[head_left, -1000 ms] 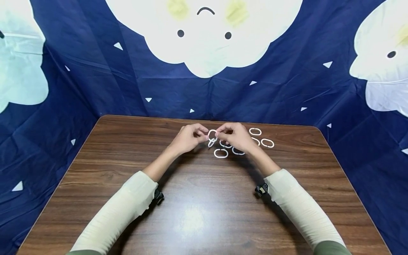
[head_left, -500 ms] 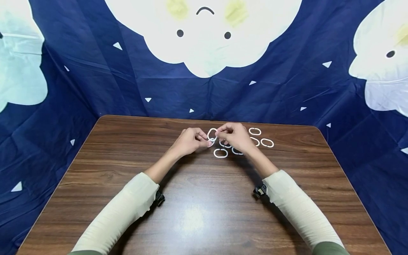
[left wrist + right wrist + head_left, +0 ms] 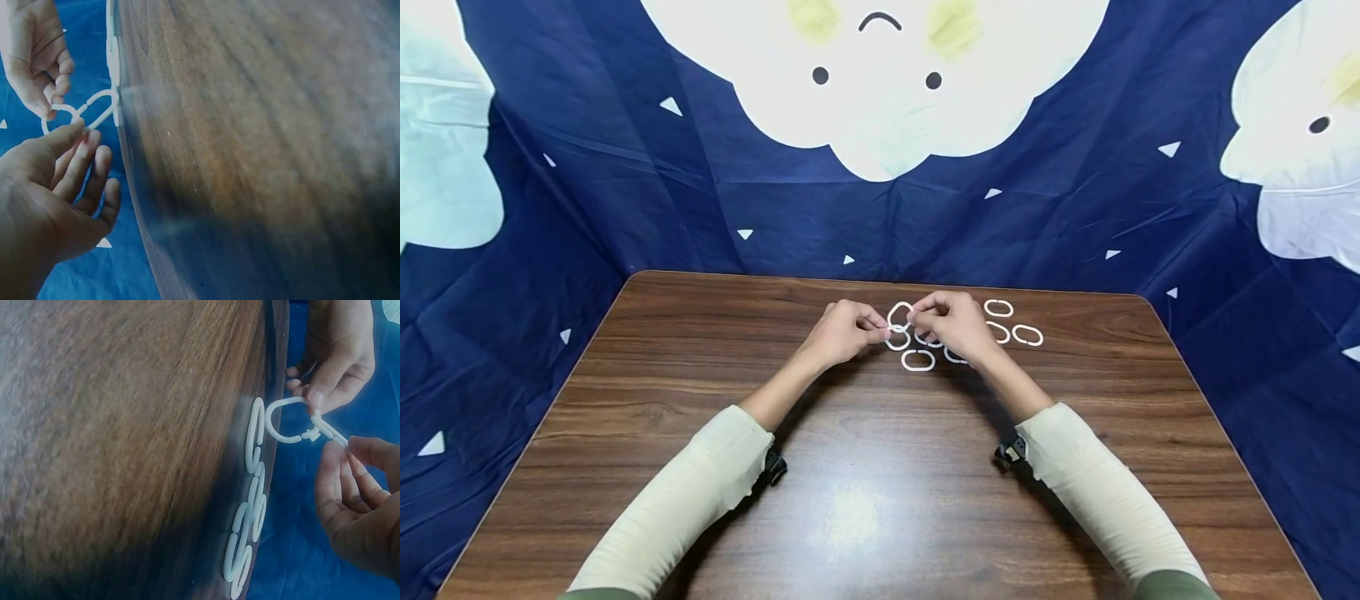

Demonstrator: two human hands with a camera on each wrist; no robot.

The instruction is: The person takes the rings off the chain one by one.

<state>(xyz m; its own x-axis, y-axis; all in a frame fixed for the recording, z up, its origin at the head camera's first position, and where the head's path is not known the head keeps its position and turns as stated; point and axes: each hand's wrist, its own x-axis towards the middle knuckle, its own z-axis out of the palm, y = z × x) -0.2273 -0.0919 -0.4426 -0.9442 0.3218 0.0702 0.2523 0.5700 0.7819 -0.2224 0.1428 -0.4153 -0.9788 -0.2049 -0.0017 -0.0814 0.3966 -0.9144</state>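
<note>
Two white plastic chain links are hooked together between my hands above the far part of the table. My left hand (image 3: 842,335) pinches the lower link (image 3: 897,343) between thumb and forefinger; in the left wrist view this link (image 3: 107,111) hangs at the fingertips. The upper link (image 3: 892,312) is pinched at its right side by my right hand (image 3: 953,321). In the right wrist view, the left hand's link (image 3: 275,425) shows a gap in its loop, and the right hand's link (image 3: 331,432) is seen nearly edge-on.
Several loose white links lie flat on the wooden table (image 3: 850,433), among them a near link (image 3: 918,370) and a far right link (image 3: 1027,344). Some are partly hidden by the right hand. A dark blue cloth (image 3: 625,192) with clouds hangs behind the table.
The left thumb and fingers have shifted from the upper link down to the lower one, which has turned to show its open loop. My right hand has stayed nearly still, holding the upper link.
</note>
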